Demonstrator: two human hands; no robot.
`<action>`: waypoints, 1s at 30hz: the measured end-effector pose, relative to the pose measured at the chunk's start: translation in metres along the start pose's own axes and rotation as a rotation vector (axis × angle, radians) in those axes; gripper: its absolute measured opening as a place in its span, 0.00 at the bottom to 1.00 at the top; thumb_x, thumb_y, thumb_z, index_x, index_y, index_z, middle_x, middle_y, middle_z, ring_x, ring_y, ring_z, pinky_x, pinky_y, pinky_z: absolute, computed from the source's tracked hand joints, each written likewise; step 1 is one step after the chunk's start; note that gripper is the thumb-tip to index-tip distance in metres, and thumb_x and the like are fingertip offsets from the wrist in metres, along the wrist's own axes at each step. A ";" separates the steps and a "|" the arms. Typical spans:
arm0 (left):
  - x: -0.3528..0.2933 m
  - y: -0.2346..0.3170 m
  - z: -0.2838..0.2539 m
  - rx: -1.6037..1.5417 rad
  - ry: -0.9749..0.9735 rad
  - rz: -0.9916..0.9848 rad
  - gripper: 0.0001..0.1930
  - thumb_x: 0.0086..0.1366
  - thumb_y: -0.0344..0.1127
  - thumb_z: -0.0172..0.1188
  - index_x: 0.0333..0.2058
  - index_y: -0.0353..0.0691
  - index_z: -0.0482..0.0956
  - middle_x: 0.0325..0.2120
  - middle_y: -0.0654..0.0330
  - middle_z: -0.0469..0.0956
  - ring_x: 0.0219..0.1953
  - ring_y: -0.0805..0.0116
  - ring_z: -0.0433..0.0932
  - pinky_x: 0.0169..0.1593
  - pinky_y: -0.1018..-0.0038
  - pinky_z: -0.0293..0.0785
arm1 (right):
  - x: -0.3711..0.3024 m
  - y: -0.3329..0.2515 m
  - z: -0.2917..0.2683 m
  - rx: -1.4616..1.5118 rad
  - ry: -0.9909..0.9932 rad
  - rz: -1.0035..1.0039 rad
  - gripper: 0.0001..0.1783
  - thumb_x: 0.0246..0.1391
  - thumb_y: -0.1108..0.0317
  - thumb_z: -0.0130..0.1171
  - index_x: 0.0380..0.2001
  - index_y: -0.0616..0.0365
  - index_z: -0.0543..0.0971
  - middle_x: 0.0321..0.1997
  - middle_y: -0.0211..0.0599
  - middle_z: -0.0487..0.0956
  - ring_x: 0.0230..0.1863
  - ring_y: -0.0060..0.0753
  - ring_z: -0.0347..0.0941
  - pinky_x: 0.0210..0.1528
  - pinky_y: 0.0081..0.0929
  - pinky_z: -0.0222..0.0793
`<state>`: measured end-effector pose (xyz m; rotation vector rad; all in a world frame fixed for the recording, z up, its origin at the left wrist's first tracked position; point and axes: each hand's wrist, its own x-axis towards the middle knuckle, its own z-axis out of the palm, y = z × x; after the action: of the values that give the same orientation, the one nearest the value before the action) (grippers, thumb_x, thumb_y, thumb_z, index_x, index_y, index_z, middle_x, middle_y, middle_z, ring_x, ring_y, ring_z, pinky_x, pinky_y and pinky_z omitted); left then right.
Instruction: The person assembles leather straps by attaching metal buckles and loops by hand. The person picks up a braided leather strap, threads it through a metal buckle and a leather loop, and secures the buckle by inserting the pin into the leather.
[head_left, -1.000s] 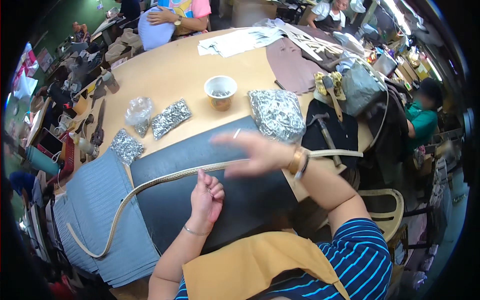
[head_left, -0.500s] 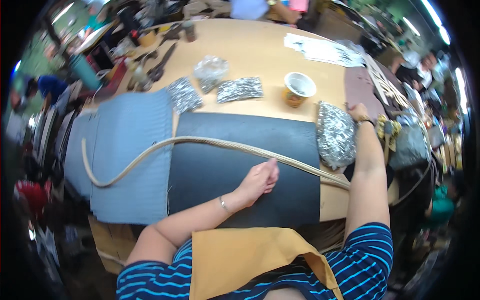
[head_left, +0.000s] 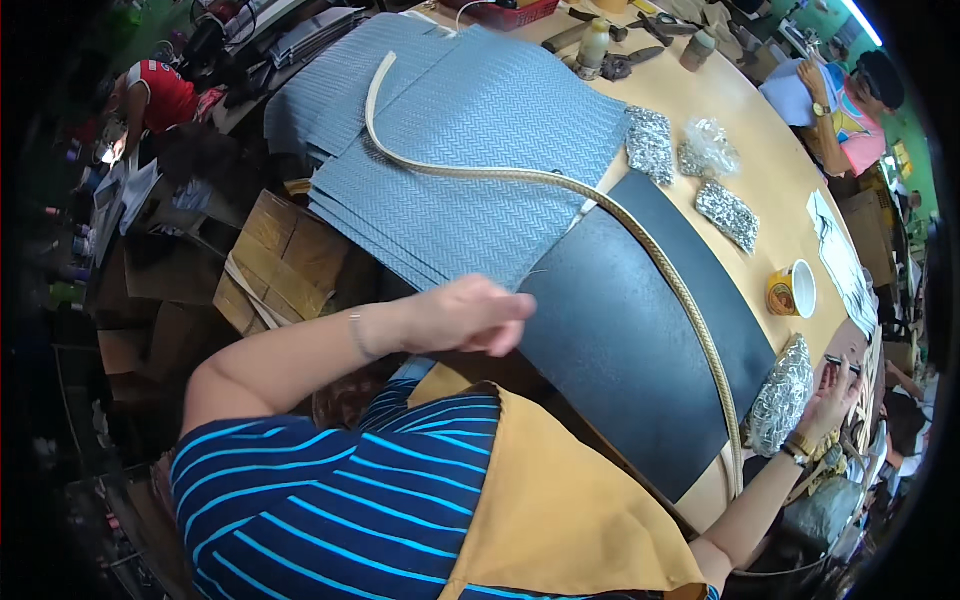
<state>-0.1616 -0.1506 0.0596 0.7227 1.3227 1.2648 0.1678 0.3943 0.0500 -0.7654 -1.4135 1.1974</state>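
Note:
My left hand (head_left: pixel 470 315) hovers over the near edge of the blue sheets, fingers curled and smeared by motion; whatever they may hold is hidden. At the right, my right hand (head_left: pixel 828 402) has its fingers around a thin dark pen-like stick (head_left: pixel 842 365), beside a clear bag of shiny silver pieces (head_left: pixel 783 400). A long beige braided cord (head_left: pixel 655 250) snakes across a stack of light blue textured sheets (head_left: pixel 480 130) and a smooth black board (head_left: pixel 620 330). Neither hand touches the cord's visible middle.
Small bags of silver pieces (head_left: pixel 650 145) lie beyond the board, near a yellow and white cup (head_left: pixel 791 290). White papers (head_left: pixel 840 255) and pale strips sit farther right. Tools and jars (head_left: pixel 592 45) stand at the far side. A co-worker (head_left: pixel 835 110) is across the table; a cardboard box (head_left: pixel 285 255) stands below the left edge.
The view has swung to the left and tilted. My left hand has moved from over the black board to near the blue sheets' edge. A dark stick now shows in my right hand.

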 end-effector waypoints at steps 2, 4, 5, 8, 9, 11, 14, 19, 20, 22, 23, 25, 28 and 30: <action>-0.036 -0.024 -0.032 -0.022 0.057 -0.116 0.31 0.72 0.55 0.47 0.13 0.42 0.70 0.09 0.71 0.61 0.13 0.82 0.57 0.19 0.82 0.53 | -0.045 -0.021 0.035 0.133 -0.164 0.030 0.28 0.61 0.72 0.56 0.62 0.53 0.61 0.49 0.44 0.77 0.44 0.30 0.76 0.49 0.27 0.73; -0.069 -0.069 -0.067 0.060 0.260 -0.263 0.29 0.71 0.56 0.49 0.13 0.44 0.68 0.10 0.72 0.61 0.13 0.82 0.57 0.19 0.82 0.53 | -0.084 -0.036 0.086 0.159 -0.285 0.042 0.27 0.63 0.71 0.55 0.62 0.53 0.60 0.48 0.44 0.78 0.42 0.28 0.77 0.47 0.24 0.74; -0.087 -0.090 -0.083 0.094 0.356 -0.284 0.29 0.70 0.56 0.49 0.14 0.44 0.67 0.10 0.72 0.60 0.13 0.82 0.56 0.19 0.81 0.51 | -0.106 -0.045 0.115 0.191 -0.304 0.078 0.26 0.63 0.70 0.54 0.62 0.53 0.60 0.47 0.44 0.78 0.40 0.27 0.77 0.43 0.22 0.75; -0.107 -0.121 -0.112 0.129 0.567 -0.168 0.28 0.69 0.57 0.51 0.15 0.45 0.65 0.11 0.73 0.58 0.14 0.83 0.53 0.18 0.81 0.48 | -0.153 -0.069 0.190 0.288 -0.466 0.180 0.22 0.64 0.70 0.53 0.60 0.54 0.62 0.44 0.44 0.79 0.35 0.26 0.79 0.35 0.19 0.77; -0.108 -0.122 -0.118 0.106 0.696 -0.056 0.27 0.68 0.57 0.53 0.16 0.47 0.65 0.11 0.74 0.57 0.14 0.84 0.53 0.18 0.82 0.47 | -0.166 -0.070 0.211 0.267 -0.506 0.180 0.20 0.64 0.70 0.52 0.57 0.54 0.63 0.44 0.44 0.80 0.35 0.26 0.79 0.35 0.20 0.78; -0.107 -0.122 -0.133 0.092 0.751 0.007 0.26 0.67 0.58 0.54 0.17 0.48 0.63 0.11 0.75 0.56 0.14 0.85 0.52 0.17 0.82 0.46 | -0.200 -0.079 0.255 0.228 -0.601 0.210 0.16 0.64 0.72 0.52 0.53 0.56 0.64 0.44 0.45 0.80 0.36 0.26 0.79 0.36 0.21 0.79; -0.102 -0.111 -0.155 0.006 0.806 -0.009 0.26 0.66 0.59 0.56 0.17 0.52 0.58 0.12 0.76 0.54 0.13 0.86 0.50 0.18 0.83 0.43 | -0.254 -0.092 0.302 0.283 -0.820 0.239 0.11 0.62 0.76 0.53 0.46 0.57 0.66 0.45 0.49 0.80 0.37 0.27 0.79 0.38 0.24 0.80; -0.104 -0.045 -0.167 -0.088 0.780 -0.060 0.23 0.64 0.52 0.60 0.17 0.55 0.59 0.12 0.78 0.54 0.13 0.86 0.49 0.18 0.82 0.42 | -0.327 -0.111 0.351 0.361 -1.133 0.377 0.13 0.58 0.82 0.55 0.42 0.57 0.66 0.44 0.49 0.80 0.41 0.24 0.78 0.44 0.22 0.76; -0.105 -0.037 -0.172 -0.092 0.770 -0.065 0.22 0.64 0.52 0.60 0.17 0.55 0.59 0.12 0.79 0.54 0.13 0.86 0.49 0.18 0.82 0.41 | -0.340 -0.113 0.358 0.376 -1.188 0.380 0.13 0.58 0.82 0.55 0.41 0.57 0.66 0.45 0.47 0.80 0.42 0.22 0.77 0.45 0.21 0.75; -0.103 -0.012 -0.181 -0.140 0.721 -0.092 0.21 0.64 0.51 0.60 0.18 0.55 0.60 0.12 0.79 0.52 0.13 0.87 0.48 0.17 0.83 0.41 | -0.361 -0.107 0.368 0.317 -1.347 0.358 0.13 0.58 0.82 0.56 0.41 0.56 0.66 0.44 0.43 0.81 0.44 0.20 0.77 0.46 0.20 0.74; -0.101 0.001 -0.183 -0.161 0.699 -0.097 0.21 0.64 0.51 0.60 0.19 0.56 0.59 0.13 0.80 0.51 0.13 0.87 0.47 0.16 0.83 0.40 | -0.370 -0.104 0.375 0.303 -1.434 0.322 0.12 0.58 0.81 0.56 0.41 0.57 0.66 0.46 0.41 0.81 0.46 0.21 0.77 0.47 0.21 0.74; -0.098 0.018 -0.195 -0.173 0.647 -0.121 0.21 0.65 0.50 0.59 0.20 0.55 0.59 0.12 0.80 0.51 0.12 0.87 0.46 0.16 0.83 0.40 | -0.391 -0.103 0.388 0.210 -1.527 0.160 0.11 0.58 0.81 0.57 0.39 0.58 0.67 0.45 0.42 0.82 0.45 0.23 0.79 0.45 0.22 0.76; -0.096 0.040 -0.203 -0.141 0.582 -0.152 0.20 0.66 0.50 0.58 0.20 0.55 0.60 0.12 0.80 0.52 0.12 0.87 0.46 0.16 0.84 0.39 | -0.408 -0.105 0.415 0.138 -1.555 -0.133 0.09 0.56 0.81 0.58 0.37 0.60 0.70 0.43 0.44 0.82 0.39 0.29 0.81 0.41 0.26 0.78; -0.097 0.050 -0.208 -0.103 0.582 -0.173 0.19 0.66 0.50 0.58 0.21 0.55 0.61 0.12 0.80 0.52 0.12 0.87 0.46 0.16 0.85 0.39 | -0.407 -0.112 0.444 0.096 -1.583 -0.744 0.09 0.54 0.79 0.60 0.36 0.59 0.71 0.42 0.43 0.82 0.36 0.39 0.81 0.40 0.29 0.78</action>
<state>-0.3514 -0.2833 0.0961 0.1553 1.7248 1.4451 -0.1557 -0.1257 0.0655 1.0573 -2.4623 1.1615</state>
